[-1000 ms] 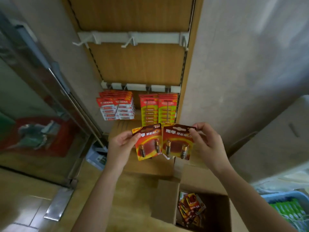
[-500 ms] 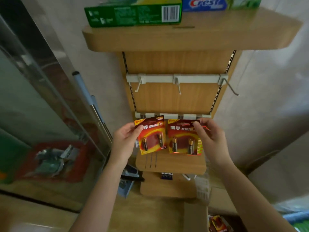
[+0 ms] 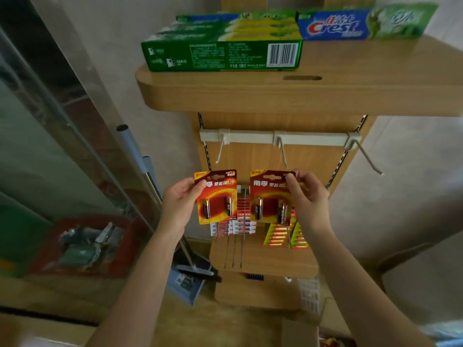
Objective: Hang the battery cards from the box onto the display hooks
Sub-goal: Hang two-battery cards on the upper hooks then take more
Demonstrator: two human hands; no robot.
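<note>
Centre of frame, below the hooks (image 3: 281, 151): two battery cards held upright, apart.
Left hand (image 3: 179, 201): pinches left card (image 3: 216, 196) by its edge.
Right hand (image 3: 309, 199): pinches right card (image 3: 270, 196) at its top corner.

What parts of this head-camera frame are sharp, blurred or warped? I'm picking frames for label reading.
Head view: the battery cards and the green toothpaste box are fairly sharp, though small print is unreadable; the Crest box is slightly smeared; the wide lens bows the wooden shelf; the glass door shows hazy reflections.
</note>
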